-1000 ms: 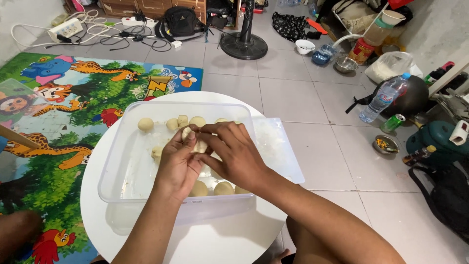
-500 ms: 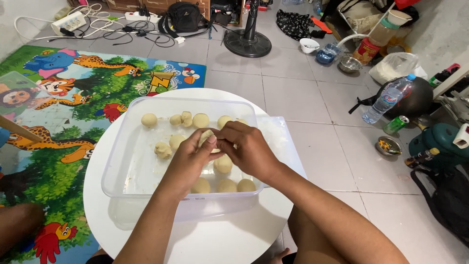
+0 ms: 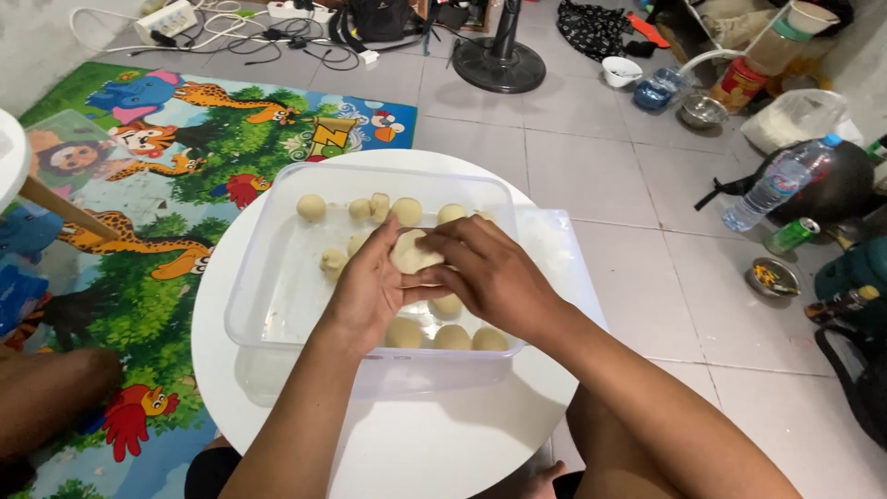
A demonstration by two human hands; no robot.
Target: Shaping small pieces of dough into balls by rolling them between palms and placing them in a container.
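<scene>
A clear plastic container (image 3: 268, 305) stands on a round white table (image 3: 407, 444) and holds several pale dough balls (image 3: 311, 207). Over the middle of the container my left hand (image 3: 365, 296) and my right hand (image 3: 490, 273) meet around one flattened piece of dough (image 3: 411, 251). Both hands pinch and cup it, the left from below, the right from the side. More dough balls (image 3: 453, 337) lie in a row under my hands near the container's front wall.
The container's clear lid (image 3: 559, 249) lies under its right side. A colourful animal play mat (image 3: 157, 185) covers the floor at left. A fan base (image 3: 499, 65), a water bottle (image 3: 776, 189), a can (image 3: 793, 236), bowls and cables lie on the tiled floor.
My hands have shifted slightly toward me and lifted the dough piece, which now shows between my fingers. The camera has tilted, so the container sits a little lower in view.
</scene>
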